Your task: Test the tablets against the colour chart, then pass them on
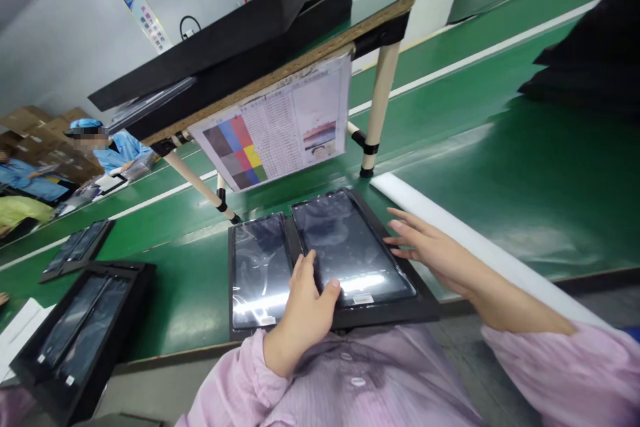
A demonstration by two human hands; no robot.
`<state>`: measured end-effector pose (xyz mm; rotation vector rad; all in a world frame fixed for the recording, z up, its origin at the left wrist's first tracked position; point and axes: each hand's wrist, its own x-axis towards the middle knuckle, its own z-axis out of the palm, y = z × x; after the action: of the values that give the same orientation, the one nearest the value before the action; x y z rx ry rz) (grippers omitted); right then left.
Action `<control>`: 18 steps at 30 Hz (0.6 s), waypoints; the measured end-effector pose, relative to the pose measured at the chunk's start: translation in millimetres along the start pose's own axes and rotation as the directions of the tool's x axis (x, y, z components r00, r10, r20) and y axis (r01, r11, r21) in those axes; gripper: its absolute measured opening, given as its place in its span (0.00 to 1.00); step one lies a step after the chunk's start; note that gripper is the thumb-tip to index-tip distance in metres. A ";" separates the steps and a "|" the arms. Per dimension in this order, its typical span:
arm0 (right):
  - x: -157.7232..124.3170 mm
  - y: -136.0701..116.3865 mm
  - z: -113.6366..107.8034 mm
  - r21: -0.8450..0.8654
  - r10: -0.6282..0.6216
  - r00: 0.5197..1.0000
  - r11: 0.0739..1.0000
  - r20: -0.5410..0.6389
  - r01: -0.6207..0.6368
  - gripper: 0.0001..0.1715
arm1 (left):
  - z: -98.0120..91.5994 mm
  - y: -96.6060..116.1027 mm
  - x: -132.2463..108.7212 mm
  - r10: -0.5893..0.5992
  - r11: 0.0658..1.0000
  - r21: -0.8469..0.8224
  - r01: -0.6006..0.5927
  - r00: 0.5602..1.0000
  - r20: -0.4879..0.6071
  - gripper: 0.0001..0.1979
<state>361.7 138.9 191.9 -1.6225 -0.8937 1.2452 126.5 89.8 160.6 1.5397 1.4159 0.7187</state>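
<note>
A black tray (425,307) lies on the green belt in front of me with two dark screens wrapped in clear film. My left hand (305,307) rests at the near edge of the right screen (350,247), fingers on its left side and thumb on its face, gripping it. The left screen (257,260) lies beside it, untouched. My right hand (430,250) hovers at the right edge of the tray, fingers stretched out flat and holding nothing.
A white foam strip (480,247) runs along the tray's right side. A raised shelf on pale legs (377,100) carries a colour chart sheet (280,127). More black trays (80,327) sit at left. Other workers in blue (115,147) sit far left.
</note>
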 end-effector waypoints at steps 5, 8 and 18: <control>-0.8 2.9 7.8 0.052 -0.051 0.981 0.998 0.190 0.042 0.37 | 11.3 -13.2 4.6 0.004 0.966 -0.258 -0.004 1.000 -0.003 0.38; -5.3 10.6 18.2 0.011 -0.191 0.962 0.981 0.197 0.192 0.49 | 15.0 -15.6 6.1 0.028 0.933 -0.360 -0.030 1.000 -0.010 0.38; -62.8 -10.3 38.0 0.091 -0.612 0.791 0.788 0.016 0.608 0.60 | -24.3 -5.1 -28.4 0.309 0.764 -0.483 -0.428 0.899 -0.309 0.44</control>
<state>309.5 93.5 218.5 -1.0968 -1.2551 0.8392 97.9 67.3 170.8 1.3118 0.9217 1.4342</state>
